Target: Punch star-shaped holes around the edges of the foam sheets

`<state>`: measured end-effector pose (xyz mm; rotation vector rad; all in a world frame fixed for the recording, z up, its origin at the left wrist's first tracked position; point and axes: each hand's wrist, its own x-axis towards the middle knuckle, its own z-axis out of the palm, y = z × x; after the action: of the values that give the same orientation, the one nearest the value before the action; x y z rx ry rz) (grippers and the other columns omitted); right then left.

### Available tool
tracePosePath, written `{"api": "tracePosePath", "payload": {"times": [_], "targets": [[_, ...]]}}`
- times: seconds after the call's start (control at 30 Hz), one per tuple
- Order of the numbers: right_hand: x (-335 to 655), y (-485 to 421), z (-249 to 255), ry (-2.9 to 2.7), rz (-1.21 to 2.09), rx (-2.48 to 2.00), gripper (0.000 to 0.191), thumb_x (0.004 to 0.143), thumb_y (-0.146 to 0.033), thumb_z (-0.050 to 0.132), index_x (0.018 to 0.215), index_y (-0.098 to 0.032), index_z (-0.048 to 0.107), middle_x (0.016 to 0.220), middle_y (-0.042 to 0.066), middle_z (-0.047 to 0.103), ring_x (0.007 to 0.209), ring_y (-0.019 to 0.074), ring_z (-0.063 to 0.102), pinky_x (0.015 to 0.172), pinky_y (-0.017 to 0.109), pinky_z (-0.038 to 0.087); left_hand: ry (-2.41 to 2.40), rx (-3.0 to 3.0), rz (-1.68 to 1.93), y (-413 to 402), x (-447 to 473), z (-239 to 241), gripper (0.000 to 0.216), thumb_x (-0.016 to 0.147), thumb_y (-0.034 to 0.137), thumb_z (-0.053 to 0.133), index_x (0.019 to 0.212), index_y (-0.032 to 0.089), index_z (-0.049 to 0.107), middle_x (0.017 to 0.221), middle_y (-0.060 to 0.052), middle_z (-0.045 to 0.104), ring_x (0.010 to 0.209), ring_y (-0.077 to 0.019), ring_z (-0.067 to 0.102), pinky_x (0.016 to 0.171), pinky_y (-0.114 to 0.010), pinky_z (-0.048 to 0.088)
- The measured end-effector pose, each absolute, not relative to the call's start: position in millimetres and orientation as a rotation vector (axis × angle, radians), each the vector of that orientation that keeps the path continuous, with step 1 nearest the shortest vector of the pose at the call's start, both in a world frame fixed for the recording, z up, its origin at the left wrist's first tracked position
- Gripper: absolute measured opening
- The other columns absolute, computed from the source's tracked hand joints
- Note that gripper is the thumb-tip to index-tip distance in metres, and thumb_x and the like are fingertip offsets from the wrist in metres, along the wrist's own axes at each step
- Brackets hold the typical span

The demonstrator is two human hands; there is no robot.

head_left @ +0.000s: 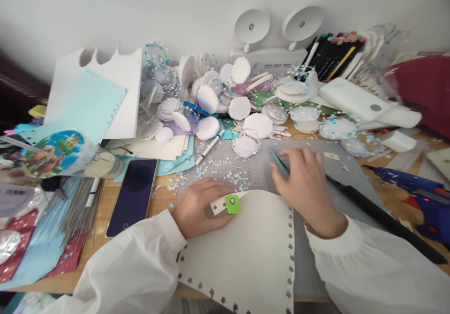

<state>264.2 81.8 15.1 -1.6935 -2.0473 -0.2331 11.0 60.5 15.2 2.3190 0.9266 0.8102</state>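
Pinching a small punch (228, 204), white plastic with a square lime-green button, the left hand (198, 206) has thumb and fingers closed round it at the 11 o'clock corner of a sheet (246, 253). That sheet is smooth off-white card with a curved top edge, and rows of tiny flower-shaped holes run along its borders. It lies at 6 o'clock on a grey, gridded mat (246, 164).

At 3 o'clock from the punch, the right hand (305, 187) lies palm down, fingers curled, its tips over a thin teal tool (277, 161). Whether it grips the tool I cannot tell.

Pale blue and white confetti (225, 171) speckles the mat at 12 o'clock. Beyond it lies a heap of flat white foam discs (258, 125). A glossy dark phone (132, 194) rests at 9 o'clock, and a blue glue gun (418, 190) at 3 o'clock. Black markers (333, 54) with coloured caps stand at 1 o'clock. No writing can be read anywhere.
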Motion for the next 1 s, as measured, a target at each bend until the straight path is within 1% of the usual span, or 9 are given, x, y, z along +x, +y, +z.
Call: {"api": "tracePosePath", "payload": {"times": [0.07,0.13,0.27,0.37,0.47,0.53,0.7,0.83,1.0], "targets": [[270,84,7,-2.084,-0.251,-1.823,0.012,0.08,-0.024,0.055,0.088,-0.015,0.051,0.085,0.013,0.058,0.083,0.0305,0.052,0.073,0.044,0.042,0.916,2.305,0.82,60,12,15,0.035,0.075,0.027,0.067,0.109,0.02,0.06,0.099,-0.005,0.068,0.091,-0.0184,0.063,0.083,-0.032,0.051],[273,85,2,-2.112,-0.193,-1.851,0.006,0.08,-0.018,0.053,0.085,-0.016,0.051,0.08,0.011,0.058,0.08,0.0289,0.053,0.072,0.043,0.043,0.91,2.288,0.84,60,13,16,0.035,0.075,0.026,0.067,0.109,0.02,0.06,0.1,-0.005,0.068,0.093,-0.0181,0.063,0.084,-0.031,0.051],[269,85,8,-1.951,-0.05,-1.693,0.008,0.082,-0.014,0.05,0.089,-0.016,0.053,0.082,0.01,0.059,0.08,0.0264,0.056,0.073,0.042,0.046,0.88,2.272,0.847,60,14,18,0.032,0.074,0.025,0.068,0.105,0.02,0.06,0.097,-0.006,0.068,0.09,-0.0181,0.063,0.081,-0.031,0.05],[260,83,22,-1.679,0.193,-1.454,0.012,0.086,-0.019,0.051,0.098,-0.02,0.055,0.087,0.008,0.06,0.077,0.0219,0.058,0.069,0.037,0.049,0.829,2.302,0.831,61,14,19,0.03,0.073,0.031,0.07,0.099,0.019,0.061,0.088,-0.005,0.069,0.081,-0.0184,0.062,0.076,-0.032,0.049],[249,75,31,-1.501,0.452,-1.232,0.008,0.088,-0.021,0.052,0.095,-0.023,0.056,0.085,0.005,0.061,0.069,0.0177,0.06,0.062,0.032,0.052,0.822,2.348,0.822,61,14,19,0.029,0.072,0.033,0.071,0.096,0.018,0.062,0.082,-0.004,0.069,0.074,-0.0181,0.061,0.071,-0.033,0.048],[242,67,32,-1.475,0.614,-1.093,0.008,0.09,-0.019,0.049,0.095,-0.024,0.053,0.085,0.004,0.062,0.067,0.0162,0.061,0.06,0.031,0.053,0.84,2.377,0.826,61,14,18,0.029,0.071,0.032,0.07,0.096,0.017,0.063,0.081,-0.005,0.069,0.074,-0.0183,0.062,0.07,-0.033,0.047],[231,48,21,-1.59,0.993,-0.863,0.016,0.09,-0.016,0.05,0.103,-0.025,0.047,0.094,0.005,0.064,0.082,0.0168,0.066,0.065,0.03,0.058,0.901,2.442,0.869,60,15,15,0.025,0.071,0.033,0.067,0.091,0.018,0.063,0.079,-0.005,0.069,0.073,-0.0182,0.062,0.069,-0.032,0.046],[228,41,16,-1.697,1.028,-0.828,0.025,0.084,-0.01,0.057,0.102,-0.024,0.047,0.098,0.005,0.065,0.091,0.0175,0.066,0.076,0.032,0.058,0.903,2.489,0.896,60,17,16,0.023,0.071,0.033,0.066,0.088,0.018,0.063,0.075,-0.004,0.068,0.069,-0.0177,0.062,0.066,-0.032,0.046],[229,42,17,-1.81,0.885,-0.729,0.032,0.08,-0.005,0.059,0.103,-0.024,0.048,0.096,0.005,0.067,0.09,0.0177,0.067,0.078,0.035,0.057,0.9,2.512,0.902,60,18,16,0.022,0.071,0.032,0.065,0.086,0.017,0.062,0.072,-0.004,0.068,0.068,-0.0178,0.061,0.064,-0.031,0.045]]}}
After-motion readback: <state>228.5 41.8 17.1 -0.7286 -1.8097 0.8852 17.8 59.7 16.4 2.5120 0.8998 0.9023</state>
